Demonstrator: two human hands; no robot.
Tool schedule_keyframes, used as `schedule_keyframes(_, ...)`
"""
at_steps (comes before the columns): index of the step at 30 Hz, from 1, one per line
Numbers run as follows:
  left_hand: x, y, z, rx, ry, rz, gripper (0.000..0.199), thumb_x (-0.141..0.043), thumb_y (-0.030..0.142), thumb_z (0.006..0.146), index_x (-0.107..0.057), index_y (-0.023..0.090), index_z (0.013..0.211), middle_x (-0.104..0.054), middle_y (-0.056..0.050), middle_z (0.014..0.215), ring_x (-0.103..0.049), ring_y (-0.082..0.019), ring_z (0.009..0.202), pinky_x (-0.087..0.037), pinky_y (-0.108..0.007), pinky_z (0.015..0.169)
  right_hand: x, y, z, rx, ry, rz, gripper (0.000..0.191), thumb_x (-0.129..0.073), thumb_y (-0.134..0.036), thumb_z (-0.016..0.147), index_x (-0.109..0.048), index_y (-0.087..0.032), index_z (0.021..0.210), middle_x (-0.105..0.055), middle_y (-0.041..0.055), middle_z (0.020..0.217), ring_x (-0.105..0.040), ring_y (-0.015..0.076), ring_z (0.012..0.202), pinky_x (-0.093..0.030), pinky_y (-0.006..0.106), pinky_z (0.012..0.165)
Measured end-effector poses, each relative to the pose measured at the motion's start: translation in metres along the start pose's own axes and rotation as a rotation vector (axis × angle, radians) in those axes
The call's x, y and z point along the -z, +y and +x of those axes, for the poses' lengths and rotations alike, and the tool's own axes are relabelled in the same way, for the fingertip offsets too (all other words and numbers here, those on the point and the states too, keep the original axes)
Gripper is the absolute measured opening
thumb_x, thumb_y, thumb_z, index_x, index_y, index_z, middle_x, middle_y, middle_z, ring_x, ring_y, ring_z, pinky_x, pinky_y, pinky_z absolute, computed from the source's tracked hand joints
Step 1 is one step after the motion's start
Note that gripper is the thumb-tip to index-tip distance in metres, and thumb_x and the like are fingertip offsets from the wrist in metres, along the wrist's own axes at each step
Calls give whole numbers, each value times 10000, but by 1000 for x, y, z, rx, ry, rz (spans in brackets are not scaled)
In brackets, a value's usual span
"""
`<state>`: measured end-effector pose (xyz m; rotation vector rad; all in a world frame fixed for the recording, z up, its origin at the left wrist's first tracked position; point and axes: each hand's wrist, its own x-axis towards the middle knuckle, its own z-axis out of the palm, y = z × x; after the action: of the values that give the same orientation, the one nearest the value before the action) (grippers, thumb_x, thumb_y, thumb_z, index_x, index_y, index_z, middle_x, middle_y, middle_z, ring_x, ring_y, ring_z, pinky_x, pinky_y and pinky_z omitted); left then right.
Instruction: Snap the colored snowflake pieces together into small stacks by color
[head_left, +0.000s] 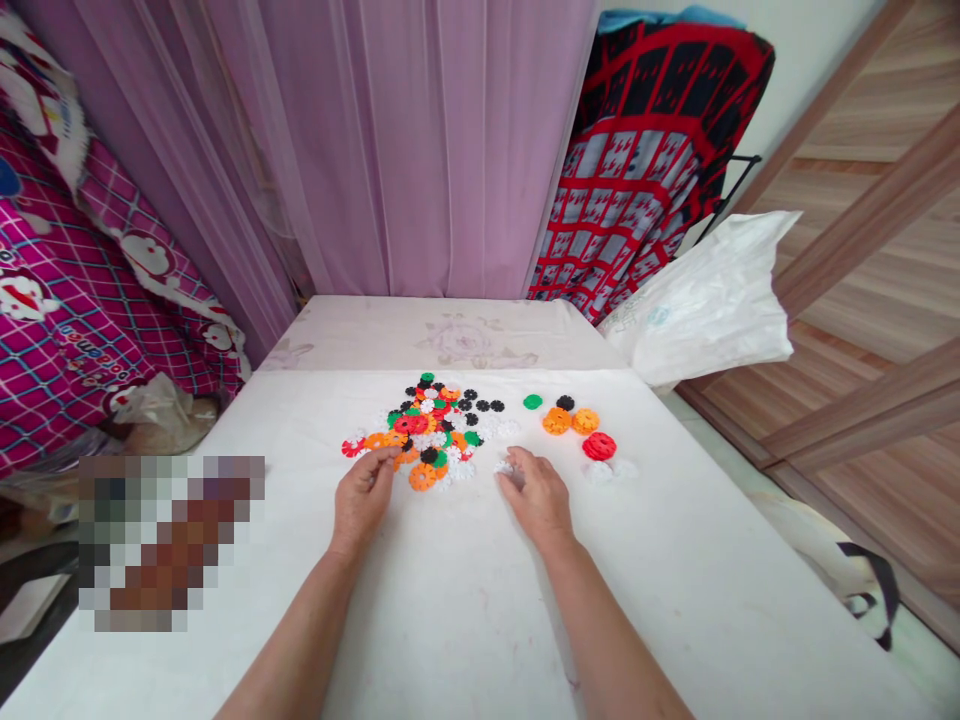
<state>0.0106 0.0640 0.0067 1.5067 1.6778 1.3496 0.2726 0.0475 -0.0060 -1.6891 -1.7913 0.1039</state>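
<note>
A mixed pile of small notched plastic discs lies on the white-covered table, in orange (422, 478), red (411, 425), black (497, 406), green (427, 378) and white. My left hand (364, 490) is at the pile's near left edge, fingers curled together beside orange discs; whatever is between its fingertips is too small to tell. Right of the pile, my right hand (538, 490) is closed in a pinch, with a white notched disc (502, 467) at its thumb and index finger.
Sorted by colour on the right are a green disc (532, 401), a black disc (565, 402), orange stacks (556, 421), a red stack (599, 446) and white discs (598, 474). A white bag (705, 300) stands beyond the table's right edge. A blurred patch (172, 540) covers the left side.
</note>
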Motion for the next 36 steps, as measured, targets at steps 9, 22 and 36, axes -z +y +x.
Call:
schedule_keyframes(9,-1,-7,0,-20,7,23,313,-512,412,807,-726,226,939,-755,-41,987,-687,-208,920,-525,-357,878,-1,-9,4,115,105,-17,190,-541,-304,867,-633,-212,1006,-686,60,977,-585,210,907,-455,337,826)
schedule_keyframes(22,0,-4,0,-27,-9,52,306,-509,409,810,-726,233,934,-756,-36,975,-688,-205,904,-532,-349,855,-16,-42,6,182,-31,-43,164,-651,-248,781,-632,-226,943,-691,35,892,-547,221,918,-373,340,796)
schedule_keyframes(36,0,-3,-1,-13,-18,33,306,-501,403,810,-721,230,933,-755,-38,982,-688,-203,917,-531,-354,870,-5,-8,8,-27,239,96,216,-617,-320,747,-587,-227,939,-710,30,897,-602,224,871,-415,365,814)
